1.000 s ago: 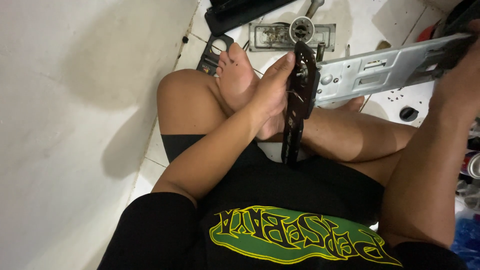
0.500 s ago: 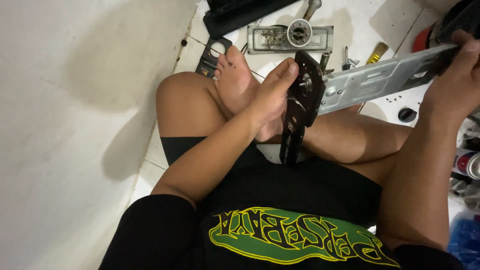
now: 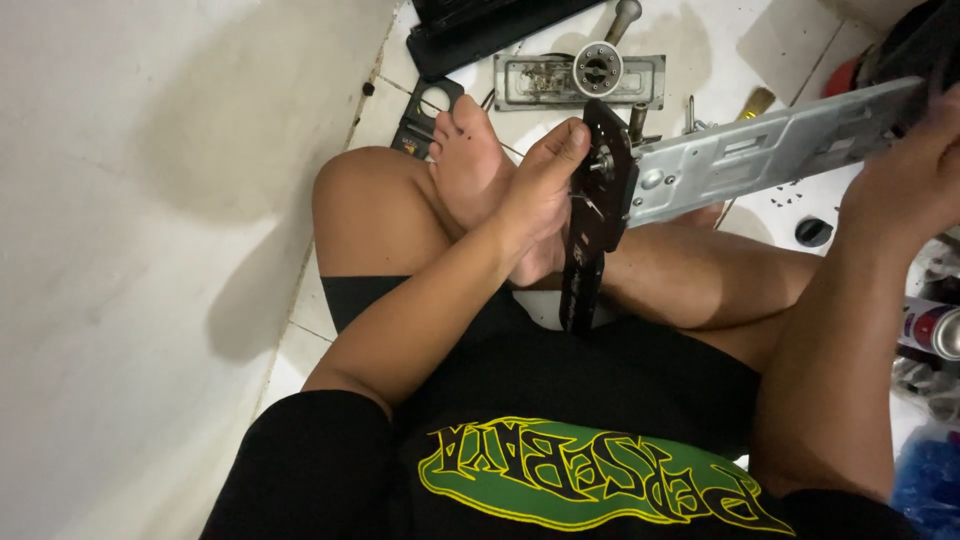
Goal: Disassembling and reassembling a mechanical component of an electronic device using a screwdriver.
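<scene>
I sit cross-legged on a white tiled floor. My left hand [image 3: 540, 190] grips the dark, oblong plastic end plate [image 3: 598, 215] of a long grey metal bracket [image 3: 770, 150], thumb along its upper edge. The plate stands nearly upright above my legs. My right hand [image 3: 905, 175] holds the far end of the metal bracket at the right edge of the view, fingers wrapped over it. The bracket runs slightly upward from the plate toward the right hand.
A grey metal plate with a round fitting [image 3: 580, 78] lies on the floor ahead, beside a black flat part [image 3: 490, 25]. A small black frame [image 3: 425, 110] sits by my foot. Screws and a black cap [image 3: 812, 232] lie at right, with cans [image 3: 935, 330]. A white wall [image 3: 150, 250] is close at left.
The bracket and plate have shifted a little downward and left in view. Both hands keep their hold; the right hand has slid lower along the bracket's end.
</scene>
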